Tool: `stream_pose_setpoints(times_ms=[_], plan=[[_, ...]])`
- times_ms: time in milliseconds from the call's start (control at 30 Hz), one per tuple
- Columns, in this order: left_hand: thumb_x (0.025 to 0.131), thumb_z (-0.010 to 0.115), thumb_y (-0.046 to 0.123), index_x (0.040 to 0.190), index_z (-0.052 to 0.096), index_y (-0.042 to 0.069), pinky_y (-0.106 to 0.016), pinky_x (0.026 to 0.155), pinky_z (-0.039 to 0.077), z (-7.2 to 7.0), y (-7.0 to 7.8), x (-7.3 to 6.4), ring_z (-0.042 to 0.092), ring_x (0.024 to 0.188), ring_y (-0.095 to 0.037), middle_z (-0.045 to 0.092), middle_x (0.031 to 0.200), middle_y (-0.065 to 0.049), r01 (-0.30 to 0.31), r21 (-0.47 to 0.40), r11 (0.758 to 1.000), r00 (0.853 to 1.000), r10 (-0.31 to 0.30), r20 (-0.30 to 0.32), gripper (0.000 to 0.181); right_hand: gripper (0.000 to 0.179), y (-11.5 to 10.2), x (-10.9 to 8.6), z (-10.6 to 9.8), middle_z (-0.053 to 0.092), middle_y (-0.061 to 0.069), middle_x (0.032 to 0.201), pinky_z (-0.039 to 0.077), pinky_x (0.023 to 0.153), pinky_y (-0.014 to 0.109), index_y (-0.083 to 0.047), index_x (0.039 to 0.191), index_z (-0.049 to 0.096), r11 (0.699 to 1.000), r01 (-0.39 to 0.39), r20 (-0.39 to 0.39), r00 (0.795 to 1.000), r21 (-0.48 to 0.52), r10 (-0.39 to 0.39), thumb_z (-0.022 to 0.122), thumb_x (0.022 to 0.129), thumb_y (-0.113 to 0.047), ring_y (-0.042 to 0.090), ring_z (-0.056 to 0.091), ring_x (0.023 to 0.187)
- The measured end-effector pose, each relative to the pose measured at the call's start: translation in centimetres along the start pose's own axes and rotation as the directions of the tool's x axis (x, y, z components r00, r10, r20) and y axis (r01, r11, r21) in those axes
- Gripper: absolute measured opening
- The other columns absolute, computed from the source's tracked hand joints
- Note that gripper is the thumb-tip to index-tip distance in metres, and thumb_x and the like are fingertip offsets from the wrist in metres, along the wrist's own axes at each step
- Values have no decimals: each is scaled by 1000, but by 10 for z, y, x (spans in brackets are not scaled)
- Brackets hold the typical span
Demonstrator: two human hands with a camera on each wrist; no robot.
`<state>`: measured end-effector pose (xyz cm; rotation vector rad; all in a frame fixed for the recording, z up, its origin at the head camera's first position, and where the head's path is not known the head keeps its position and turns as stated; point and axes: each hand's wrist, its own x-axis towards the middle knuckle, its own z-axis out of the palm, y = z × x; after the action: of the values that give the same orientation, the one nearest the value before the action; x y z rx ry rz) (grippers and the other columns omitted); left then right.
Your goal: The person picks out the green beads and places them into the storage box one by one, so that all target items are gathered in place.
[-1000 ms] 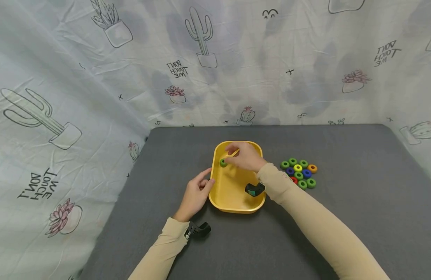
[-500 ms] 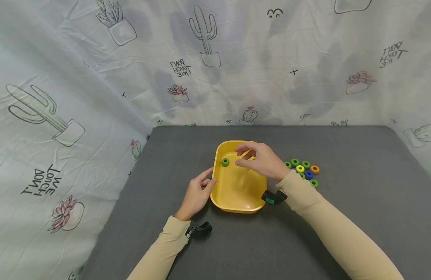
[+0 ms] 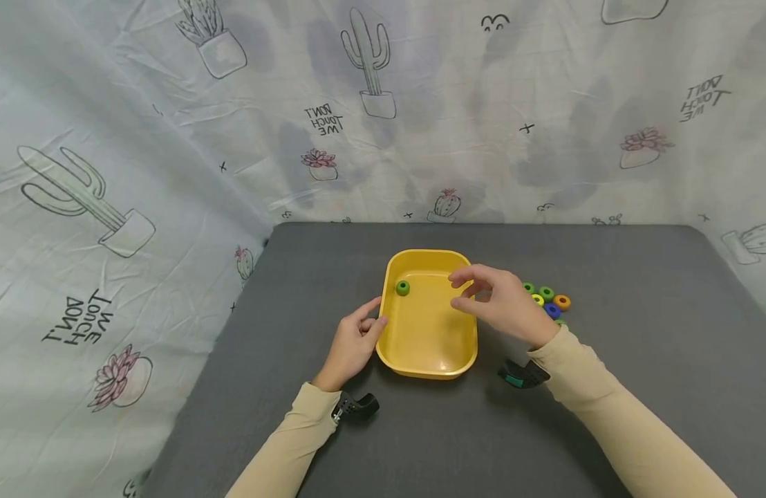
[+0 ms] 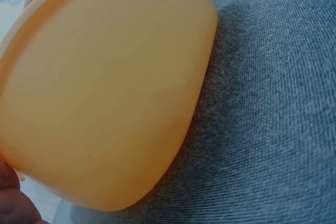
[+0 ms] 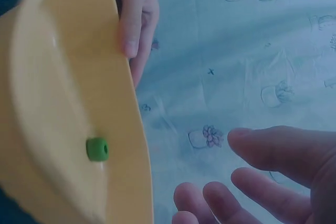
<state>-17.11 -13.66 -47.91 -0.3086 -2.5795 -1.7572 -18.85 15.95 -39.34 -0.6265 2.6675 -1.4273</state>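
Note:
A yellow plastic tray (image 3: 428, 346) stands on the dark grey table in the head view. One green bead (image 3: 403, 288) with a hole lies in its far left part, and shows in the right wrist view too. My left hand (image 3: 352, 346) holds the tray's left rim between thumb and fingers. Over the tray's right edge hovers my right hand (image 3: 501, 301), thumb and fingers apart, nothing between them. Partly hidden behind it, a group of loose beads lies on the table, among them an orange bead (image 3: 562, 302) and a blue bead (image 3: 552, 310).
The grey table (image 3: 333, 263) extends around the tray on all sides. A white cloth (image 3: 458, 97) with cactus drawings hangs behind it and along the left. Black camera mounts are on both wrists.
My right hand has let go of the green bead in the tray and moved right, across to the tray's right edge. My left hand has stayed at the rim.

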Motion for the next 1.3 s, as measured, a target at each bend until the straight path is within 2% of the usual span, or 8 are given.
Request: stream_pose_setpoints(times_ms=[133, 233, 400, 533, 733, 1000, 1167, 1300], plan=[[106, 63, 13, 152, 53, 7, -21, 52, 34, 2, 1, 1, 41, 49, -8, 58, 65, -13, 14, 9, 1000, 1000, -14, -6, 47, 36, 7, -15, -11, 69, 9, 125, 59, 86, 37, -13, 131, 68, 1000, -25, -3, 1000, 3, 25, 77, 96, -21, 21, 69, 103], [106, 62, 10, 152, 52, 4, -20, 53, 33, 3, 6, 0, 40, 50, -7, 56, 65, -13, 31, 16, 999, 999, -31, -10, 48, 37, 12, -26, -20, 70, 7, 128, 59, 86, 36, -16, 131, 68, 999, -43, -27, 999, -32, 42, 77, 97, -24, 18, 69, 104], [106, 60, 7, 151, 50, -3, -20, 52, 33, 0, 26, -5, 39, 49, -6, 50, 63, -5, 22, -7, 1000, 1000, -22, 9, 47, 34, 22, -44, -33, 70, 4, 125, 59, 74, 28, -19, 129, 69, 995, -69, -68, 996, -70, 65, 77, 97, -28, 15, 71, 97], [106, 60, 6, 151, 50, -5, -20, 52, 33, -3, 34, -8, 39, 49, -5, 52, 62, -11, 14, -33, 999, 1000, -13, 19, 47, 31, 33, -53, -40, 71, 5, 120, 58, 70, 27, -19, 126, 69, 994, -71, -100, 993, -89, 62, 77, 97, -26, 12, 72, 90], [106, 59, 8, 152, 50, -3, -19, 52, 34, -2, 33, -8, 41, 49, -5, 55, 70, -30, 39, -42, 998, 999, -39, 21, 47, 30, 48, -66, -47, 72, 9, 122, 57, 71, 26, -17, 126, 70, 988, -90, -146, 987, -122, 72, 77, 97, -23, -2, 68, 92], [106, 60, 8, 151, 50, -2, -20, 52, 35, 0, 32, -8, 41, 49, -6, 56, 69, -25, 40, -35, 999, 999, -39, 11, 47, 34, 62, -87, -57, 69, 10, 125, 54, 73, 20, -11, 128, 69, 977, -115, -192, 978, -178, 81, 77, 97, -23, -16, 58, 95], [107, 59, 9, 153, 50, 1, -19, 52, 35, 2, 14, -2, 43, 49, -7, 60, 73, -30, 51, -19, 999, 999, -51, 9, 48, 35, 73, -98, -63, 68, 10, 127, 52, 75, 17, -11, 130, 69, 971, -133, -205, 975, -201, 91, 76, 97, -23, -19, 56, 95], [107, 61, 15, 153, 52, 8, -20, 52, 37, 2, 1, 0, 45, 50, -9, 63, 73, -25, 33, -18, 999, 999, -32, 14, 47, 37, 84, -105, -65, 69, 13, 127, 51, 72, 20, -12, 130, 70, 962, -159, -223, 969, -221, 109, 78, 96, -23, -20, 54, 94]])
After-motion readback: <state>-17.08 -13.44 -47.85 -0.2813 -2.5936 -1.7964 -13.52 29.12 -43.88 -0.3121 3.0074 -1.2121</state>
